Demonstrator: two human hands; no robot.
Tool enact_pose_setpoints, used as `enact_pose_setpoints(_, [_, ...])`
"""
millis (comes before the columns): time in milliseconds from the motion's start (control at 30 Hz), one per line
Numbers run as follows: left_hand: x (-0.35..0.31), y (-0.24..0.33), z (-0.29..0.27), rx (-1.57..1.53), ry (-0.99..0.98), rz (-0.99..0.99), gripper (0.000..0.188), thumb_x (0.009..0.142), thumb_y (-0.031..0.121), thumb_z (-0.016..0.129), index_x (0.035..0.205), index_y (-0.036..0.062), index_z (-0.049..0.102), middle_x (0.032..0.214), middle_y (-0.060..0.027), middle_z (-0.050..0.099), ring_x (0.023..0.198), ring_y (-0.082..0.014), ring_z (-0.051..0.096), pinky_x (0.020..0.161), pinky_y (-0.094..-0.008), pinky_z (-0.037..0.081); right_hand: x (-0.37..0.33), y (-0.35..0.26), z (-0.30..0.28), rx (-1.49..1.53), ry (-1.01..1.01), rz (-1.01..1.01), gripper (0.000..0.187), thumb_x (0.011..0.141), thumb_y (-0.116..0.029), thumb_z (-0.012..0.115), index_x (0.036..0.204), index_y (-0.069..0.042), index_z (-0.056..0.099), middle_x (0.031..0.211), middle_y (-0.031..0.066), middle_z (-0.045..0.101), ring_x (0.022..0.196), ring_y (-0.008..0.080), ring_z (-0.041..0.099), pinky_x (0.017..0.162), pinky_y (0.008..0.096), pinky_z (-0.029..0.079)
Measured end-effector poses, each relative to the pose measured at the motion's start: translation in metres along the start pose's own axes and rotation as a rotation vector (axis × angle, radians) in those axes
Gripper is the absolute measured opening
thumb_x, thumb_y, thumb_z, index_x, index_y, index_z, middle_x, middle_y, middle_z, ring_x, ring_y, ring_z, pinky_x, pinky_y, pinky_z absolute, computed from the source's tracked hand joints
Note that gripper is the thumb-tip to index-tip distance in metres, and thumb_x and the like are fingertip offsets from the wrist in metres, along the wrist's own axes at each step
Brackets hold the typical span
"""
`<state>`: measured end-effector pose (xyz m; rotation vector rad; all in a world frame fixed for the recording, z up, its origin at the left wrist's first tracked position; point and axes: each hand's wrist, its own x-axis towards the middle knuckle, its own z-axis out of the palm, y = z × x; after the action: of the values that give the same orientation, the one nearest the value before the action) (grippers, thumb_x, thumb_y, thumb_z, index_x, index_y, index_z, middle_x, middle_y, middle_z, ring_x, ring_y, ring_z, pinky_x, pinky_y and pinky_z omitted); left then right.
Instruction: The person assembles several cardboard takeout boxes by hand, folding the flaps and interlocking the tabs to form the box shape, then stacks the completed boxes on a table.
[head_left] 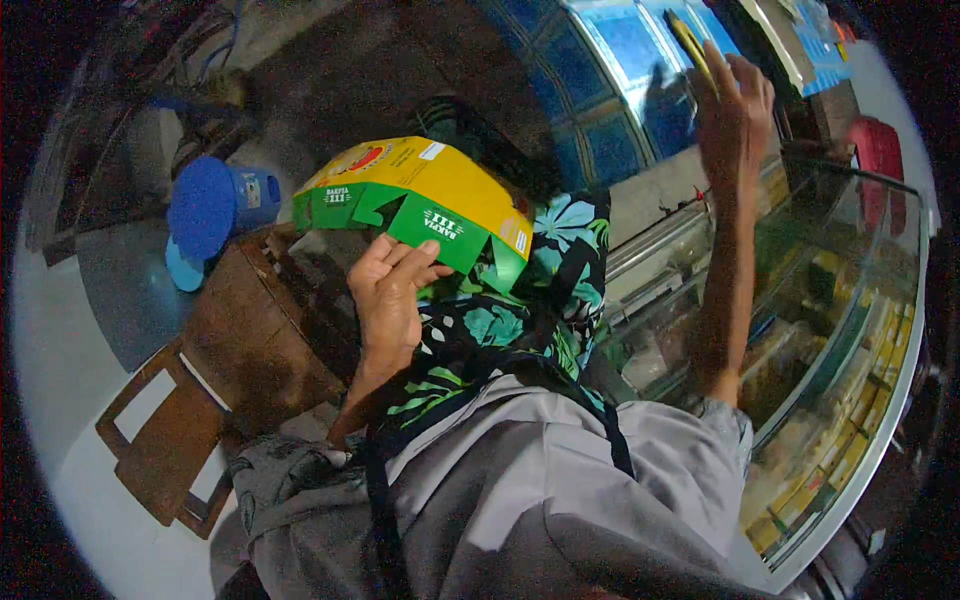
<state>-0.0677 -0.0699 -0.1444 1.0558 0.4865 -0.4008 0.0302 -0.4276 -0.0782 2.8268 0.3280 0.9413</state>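
Observation:
A yellow and green cardboard box (pixel 430 185), partly folded with loose flaps, is tilted above my lap. My left hand (pixel 388 295) pinches its green near edge between thumb and fingers. Far off at the upper right, my right hand (pixel 738 115) is raised over a blue tiled surface, well apart from the box. Its fingers are closed on a slim yellow and dark object (pixel 688 45), whose kind I cannot make out. Below the box lies the dark floral cloth (pixel 490 325) on my lap.
A glass display case (pixel 810 300) with several yellow packages inside stands close on my right. At the left are a blue bucket (pixel 255 197) and a brown wooden chair (pixel 165 440). Beyond the case is a red item (pixel 878 150).

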Motion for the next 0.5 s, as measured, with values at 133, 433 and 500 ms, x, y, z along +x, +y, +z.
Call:
enact_pose_setpoints(133, [0.011, 0.001, 0.0, -0.173, -0.038, -0.091, 0.021, 0.079, 0.003, 0.065, 0.098, 0.0, 0.059, 0.093, -0.0099, 0.064, 0.08, -0.0177, 0.063, 0.071, -0.0313, 0.053, -0.036, -0.098, -0.043, 0.619, -0.156, -0.305, 0.041, 0.07, -0.014, 0.069, 0.109, -0.006, 0.061, 0.092, 0.0125, 0.059, 0.075, 0.0257, 0.056, 0.065, 0.0356, 0.046])
enact_pose_setpoints(433, [0.022, -0.002, -0.013, -0.31, -0.19, -0.31, 0.018, 0.079, 0.001, 0.062, 0.097, 0.0009, 0.062, 0.091, -0.0082, 0.065, 0.081, -0.018, 0.063, 0.072, -0.0311, 0.052, -0.066, -0.156, -0.04, 0.721, -0.152, -0.524, 0.048, 0.067, -0.015, 0.06, 0.111, 0.004, 0.059, 0.083, 0.0081, 0.048, 0.068, 0.0192, 0.051, 0.055, 0.0306, 0.045])
enact_pose_setpoints(500, [0.014, 0.003, 0.005, -0.261, -0.148, -0.197, 0.017, 0.078, 0.001, 0.062, 0.095, 0.001, 0.063, 0.09, -0.0076, 0.065, 0.079, -0.0171, 0.063, 0.072, -0.0296, 0.052, -0.066, -0.16, -0.037, 0.705, -0.146, -0.4, 0.045, 0.065, -0.012, 0.061, 0.107, 0.005, 0.06, 0.081, 0.0078, 0.048, 0.064, 0.018, 0.05, 0.05, 0.0296, 0.043])
